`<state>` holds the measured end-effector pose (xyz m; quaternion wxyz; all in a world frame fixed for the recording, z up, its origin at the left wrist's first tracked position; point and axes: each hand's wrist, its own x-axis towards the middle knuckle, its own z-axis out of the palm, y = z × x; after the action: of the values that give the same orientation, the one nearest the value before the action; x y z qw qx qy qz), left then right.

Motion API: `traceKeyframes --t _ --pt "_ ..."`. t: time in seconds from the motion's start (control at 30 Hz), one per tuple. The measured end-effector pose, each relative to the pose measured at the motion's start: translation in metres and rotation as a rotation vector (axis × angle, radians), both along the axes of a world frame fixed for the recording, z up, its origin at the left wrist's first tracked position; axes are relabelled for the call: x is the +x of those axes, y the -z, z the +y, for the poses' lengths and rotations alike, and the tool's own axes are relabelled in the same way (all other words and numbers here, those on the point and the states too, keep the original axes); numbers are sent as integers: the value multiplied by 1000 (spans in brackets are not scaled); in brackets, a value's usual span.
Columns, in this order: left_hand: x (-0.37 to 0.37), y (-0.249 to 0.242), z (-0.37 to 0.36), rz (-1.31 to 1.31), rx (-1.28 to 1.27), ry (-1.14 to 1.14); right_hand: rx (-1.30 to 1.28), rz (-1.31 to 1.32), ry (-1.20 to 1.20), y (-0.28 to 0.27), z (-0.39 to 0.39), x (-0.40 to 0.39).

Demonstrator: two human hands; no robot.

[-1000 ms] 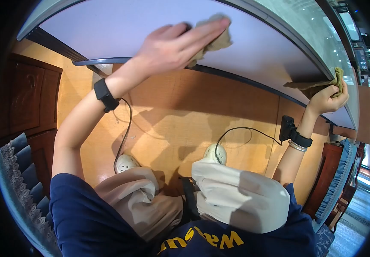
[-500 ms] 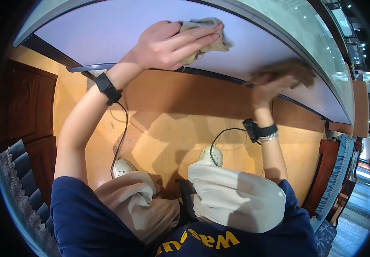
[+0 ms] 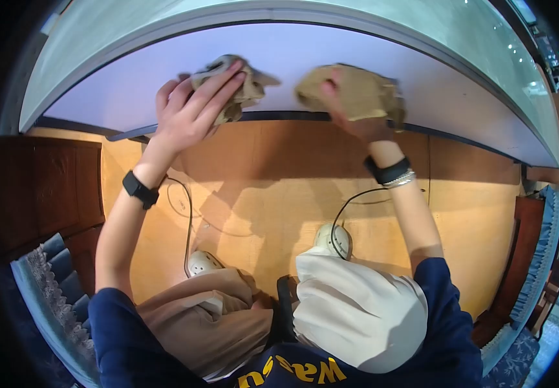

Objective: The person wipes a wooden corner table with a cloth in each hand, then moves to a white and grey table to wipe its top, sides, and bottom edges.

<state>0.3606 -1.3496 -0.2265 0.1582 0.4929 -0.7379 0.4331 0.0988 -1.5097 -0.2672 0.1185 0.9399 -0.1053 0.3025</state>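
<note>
Bunched under the fingers of my left hand (image 3: 189, 115) is a tan and grey cloth (image 3: 248, 89), pressed against a pale, smooth panel (image 3: 286, 48). My right hand (image 3: 357, 119) grips a second cloth, a yellowish-brown one (image 3: 363, 87), also at the panel and to the right of the first. Motion blurs the right hand and its cloth slightly. Both cloths sit near the panel's lower dark edge, a short gap apart. Each wrist wears a black band with a thin cable running from it.
Above the panel runs a grey frame (image 3: 227, 18) with a glassy pale surface beyond it. Dark wooden furniture (image 3: 46, 187) stands at the left. Blue fabric-covered chairs (image 3: 53, 284) flank both sides. Below is a yellowish wooden floor (image 3: 260, 213) with my shoes on it.
My right hand has swept its cloth left along the panel, toward the other one. My left hand and its cloth have shifted left and lower in view. The camera view has turned slightly.
</note>
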Motion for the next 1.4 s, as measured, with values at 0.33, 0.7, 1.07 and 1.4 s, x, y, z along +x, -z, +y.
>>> traceKeyframes --t 0.33,0.7,1.07,1.4 --pt "-54 58 -21 275 -15 -31 -115 -1132 608 38 -92 -150" --pt "-100 127 -49 -9 294 55 535 -1271 998 99 -18 -52" --pt "44 75 31 -326 600 -1 697 -1002 911 106 68 16" --pt "117 64 100 -149 635 -256 1558 -1902 506 100 -8 -76"
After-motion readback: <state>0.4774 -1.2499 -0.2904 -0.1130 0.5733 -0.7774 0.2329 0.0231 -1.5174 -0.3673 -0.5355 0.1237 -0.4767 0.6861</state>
